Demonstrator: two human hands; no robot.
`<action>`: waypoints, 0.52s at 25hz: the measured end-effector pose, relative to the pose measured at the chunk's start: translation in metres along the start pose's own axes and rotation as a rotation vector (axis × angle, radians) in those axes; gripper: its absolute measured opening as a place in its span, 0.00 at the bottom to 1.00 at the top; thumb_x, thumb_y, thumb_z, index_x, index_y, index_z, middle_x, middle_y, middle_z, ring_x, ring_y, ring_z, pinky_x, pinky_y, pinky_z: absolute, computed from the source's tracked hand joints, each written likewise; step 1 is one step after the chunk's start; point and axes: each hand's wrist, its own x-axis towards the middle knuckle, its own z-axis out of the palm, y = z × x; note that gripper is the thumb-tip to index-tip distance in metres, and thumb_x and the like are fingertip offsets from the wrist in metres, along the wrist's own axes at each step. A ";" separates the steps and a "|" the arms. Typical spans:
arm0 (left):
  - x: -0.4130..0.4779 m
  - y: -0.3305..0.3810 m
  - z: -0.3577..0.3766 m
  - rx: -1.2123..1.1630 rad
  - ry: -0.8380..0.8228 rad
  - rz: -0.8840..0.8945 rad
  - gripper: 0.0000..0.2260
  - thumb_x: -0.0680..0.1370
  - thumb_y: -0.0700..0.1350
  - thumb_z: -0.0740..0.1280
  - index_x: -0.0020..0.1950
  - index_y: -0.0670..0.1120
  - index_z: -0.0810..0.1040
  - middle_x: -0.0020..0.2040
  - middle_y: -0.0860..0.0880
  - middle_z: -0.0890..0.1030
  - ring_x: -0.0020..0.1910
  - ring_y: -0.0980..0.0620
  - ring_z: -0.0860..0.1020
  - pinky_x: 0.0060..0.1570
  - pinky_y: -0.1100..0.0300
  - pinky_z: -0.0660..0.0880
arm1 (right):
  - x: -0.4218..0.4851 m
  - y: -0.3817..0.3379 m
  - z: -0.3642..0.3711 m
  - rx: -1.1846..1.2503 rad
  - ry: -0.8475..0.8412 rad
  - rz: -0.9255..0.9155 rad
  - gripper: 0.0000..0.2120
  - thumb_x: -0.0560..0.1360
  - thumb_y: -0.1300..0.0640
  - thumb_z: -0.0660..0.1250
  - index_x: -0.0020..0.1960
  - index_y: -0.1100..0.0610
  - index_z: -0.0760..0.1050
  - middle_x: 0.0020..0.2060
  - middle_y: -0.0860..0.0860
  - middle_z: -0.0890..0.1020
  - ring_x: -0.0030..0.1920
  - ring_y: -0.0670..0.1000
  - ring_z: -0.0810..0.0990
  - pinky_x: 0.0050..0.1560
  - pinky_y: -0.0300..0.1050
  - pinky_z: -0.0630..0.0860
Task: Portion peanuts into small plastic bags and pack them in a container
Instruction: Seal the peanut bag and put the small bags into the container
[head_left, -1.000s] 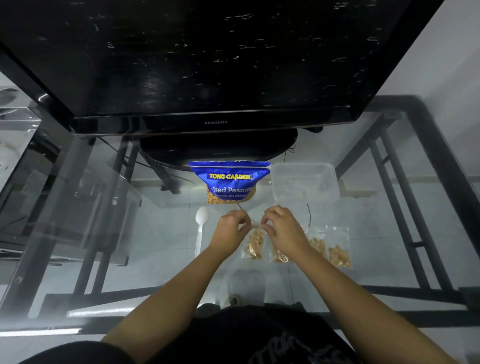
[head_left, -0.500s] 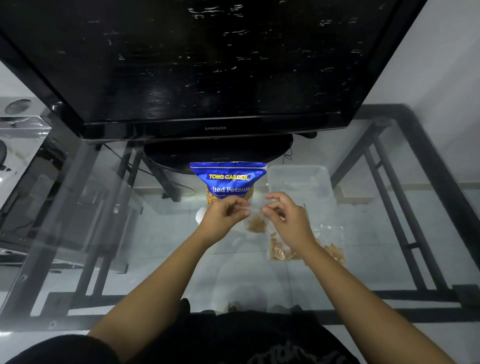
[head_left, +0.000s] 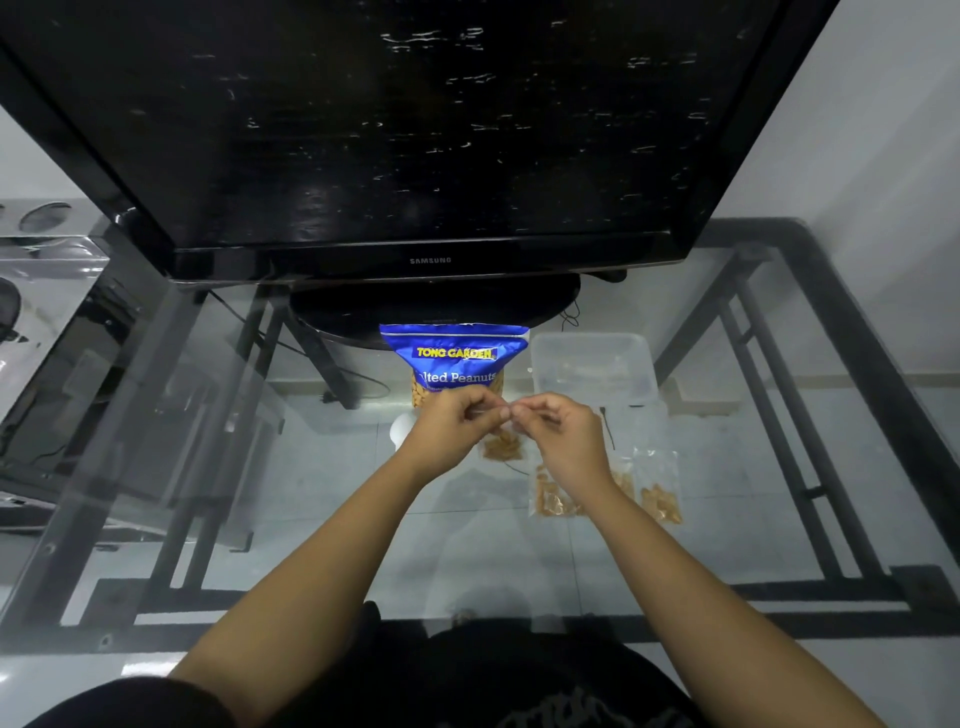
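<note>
My left hand (head_left: 457, 426) and my right hand (head_left: 558, 434) meet fingertip to fingertip above the glass table, both pinching the top edge of a small clear bag of peanuts (head_left: 501, 448) that hangs below them. Behind the hands stands the blue Tong Garden peanut pouch (head_left: 454, 353). An empty clear plastic container (head_left: 592, 366) sits to its right. Two filled small bags lie on the glass to the right, one (head_left: 553, 499) partly under my right wrist and one (head_left: 660, 491) further out.
A white plastic spoon (head_left: 399, 434) lies mostly hidden behind my left hand. A large black television (head_left: 415, 130) on a round base (head_left: 436, 306) fills the back of the glass table (head_left: 260, 467). Black metal frame bars run under the glass.
Both hands lifted the small bag off the glass and away from me, and their fingertips drew together along its top edge. The camera view tilted slightly.
</note>
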 end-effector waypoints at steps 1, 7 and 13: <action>0.000 0.000 0.000 0.047 0.004 0.010 0.01 0.76 0.43 0.68 0.45 0.46 0.79 0.37 0.55 0.80 0.36 0.63 0.79 0.38 0.71 0.74 | -0.001 0.000 0.002 -0.071 0.021 -0.011 0.04 0.74 0.58 0.68 0.46 0.57 0.80 0.39 0.53 0.85 0.42 0.50 0.84 0.48 0.49 0.81; -0.004 -0.017 -0.009 0.111 0.009 -0.072 0.02 0.75 0.45 0.69 0.44 0.48 0.78 0.41 0.55 0.78 0.46 0.54 0.77 0.43 0.60 0.75 | -0.009 -0.005 0.004 -0.253 0.078 -0.044 0.04 0.75 0.58 0.67 0.45 0.58 0.79 0.37 0.53 0.84 0.39 0.49 0.82 0.43 0.47 0.80; -0.011 -0.020 -0.004 -0.118 0.028 -0.137 0.05 0.74 0.44 0.70 0.46 0.43 0.79 0.41 0.51 0.80 0.42 0.57 0.78 0.44 0.65 0.75 | -0.004 -0.003 -0.007 -0.073 0.005 0.067 0.02 0.75 0.58 0.67 0.44 0.54 0.78 0.38 0.50 0.83 0.41 0.49 0.83 0.46 0.40 0.79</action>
